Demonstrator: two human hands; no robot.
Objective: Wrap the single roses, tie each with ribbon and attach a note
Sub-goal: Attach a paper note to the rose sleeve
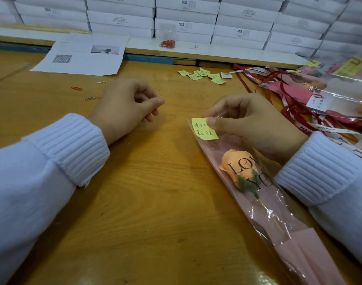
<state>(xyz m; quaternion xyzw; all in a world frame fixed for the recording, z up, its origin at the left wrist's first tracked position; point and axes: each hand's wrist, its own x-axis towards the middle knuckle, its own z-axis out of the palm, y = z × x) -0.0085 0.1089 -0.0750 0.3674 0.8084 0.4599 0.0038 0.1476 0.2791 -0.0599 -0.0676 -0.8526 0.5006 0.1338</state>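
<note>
An orange rose (239, 167) lies in a clear and pink sleeve (282, 229) printed with black letters, slanting across the wooden table (151, 202) at the right. My right hand (256, 124) pinches a yellow handwritten note (203, 129) against the sleeve's top edge, thumb on the note. My left hand (126, 108) rests on the table to the left with fingers loosely curled and nothing seen in it. More yellow notes (202, 75) lie scattered farther back.
Red and white ribbons (299, 112) and wrapped roses (328, 87) pile up at the right. Paper clips (89, 98) lie left of my left hand. A printed sheet (81, 56) sits at the back left, a bag of red clips (167, 43) on the ledge, and white boxes (186, 19) are stacked behind.
</note>
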